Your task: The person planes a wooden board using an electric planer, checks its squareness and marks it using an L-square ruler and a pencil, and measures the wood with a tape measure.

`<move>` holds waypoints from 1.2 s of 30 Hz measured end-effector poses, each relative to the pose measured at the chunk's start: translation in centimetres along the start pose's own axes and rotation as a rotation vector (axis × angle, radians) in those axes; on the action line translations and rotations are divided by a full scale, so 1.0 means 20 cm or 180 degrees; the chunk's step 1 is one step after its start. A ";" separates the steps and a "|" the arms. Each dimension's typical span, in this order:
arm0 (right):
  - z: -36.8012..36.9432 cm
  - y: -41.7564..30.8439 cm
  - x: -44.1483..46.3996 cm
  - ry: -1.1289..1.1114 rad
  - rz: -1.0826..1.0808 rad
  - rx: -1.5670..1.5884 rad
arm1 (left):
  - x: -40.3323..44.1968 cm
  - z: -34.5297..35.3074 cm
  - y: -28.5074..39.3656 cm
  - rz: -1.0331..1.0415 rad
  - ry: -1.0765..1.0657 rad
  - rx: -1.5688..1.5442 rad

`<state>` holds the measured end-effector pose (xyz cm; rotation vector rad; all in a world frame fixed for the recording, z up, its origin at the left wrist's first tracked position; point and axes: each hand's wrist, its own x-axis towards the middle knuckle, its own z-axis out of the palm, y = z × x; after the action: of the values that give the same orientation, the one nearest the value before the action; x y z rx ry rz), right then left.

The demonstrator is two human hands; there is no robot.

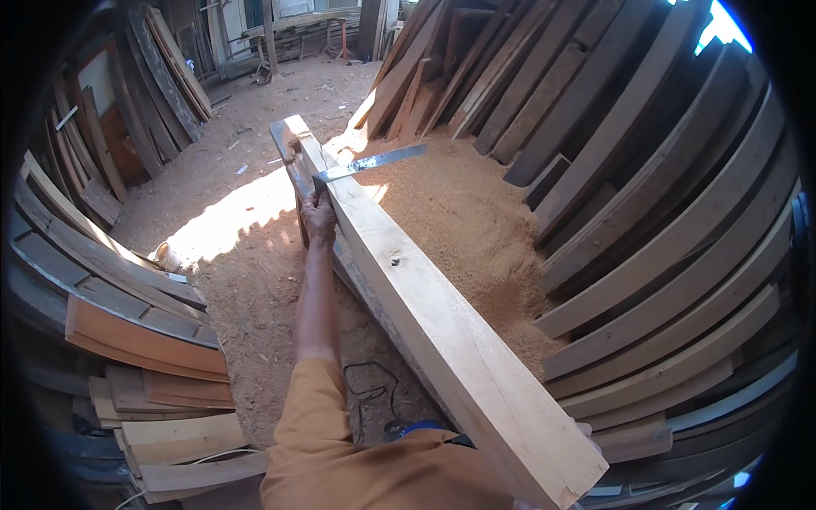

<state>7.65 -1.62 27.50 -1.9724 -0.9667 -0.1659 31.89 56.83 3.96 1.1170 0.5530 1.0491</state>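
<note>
A long, pale wooden beam (416,289) runs diagonally from near my body to the far end of a narrow bench (293,166). Across the beam's top, near its far end, lies the metal blade of a try square (374,161). My left hand (319,217) is closed round the square's dark stock against the beam's left side. Close to the near end, only a bit of my right hand (585,429) shows past the beam's right edge, its fingers against the wood. Most of that hand is hidden by the beam. A dark knot marks the top face.
Many planks (646,195) lean in a row along the right side. More boards (153,340) are stacked at left. Sawdust (459,204) is heaped right of the beam. A black cable (370,391) lies on the ground by my left arm. Sawhorses (336,38) stand far back.
</note>
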 end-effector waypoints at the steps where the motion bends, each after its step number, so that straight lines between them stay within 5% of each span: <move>1: 0.00 -0.01 0.01 0.0042 0.0032 -0.0008 | -0.01 0.01 0.01 -0.0021 -0.0006 0.0054; 12: 0.02 -0.18 0.18 0.0937 0.0206 -0.0010 | 0.00 0.04 0.16 0.0188 -0.0143 0.0120; 18: 0.00 -0.40 0.44 0.1784 0.0237 0.0287 | -0.15 -0.15 0.16 0.0278 0.0424 -0.1115; 21: 0.00 -0.47 0.54 0.1960 0.0290 0.0413 | -0.46 -0.45 0.13 -0.0049 0.1223 -0.1396; 27: -0.08 -0.42 0.60 0.1509 -0.0835 -0.0579 | -1.05 -1.17 -0.19 -0.0726 0.1943 -0.1202; 36: -0.04 -0.34 0.47 0.1259 -0.0213 0.0851 | -1.61 -1.34 -0.17 -0.1014 0.1888 -0.0745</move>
<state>9.67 5.00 36.97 -1.5857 -0.7517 -0.4251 -2.59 40.08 -13.60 0.4769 1.0123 1.1246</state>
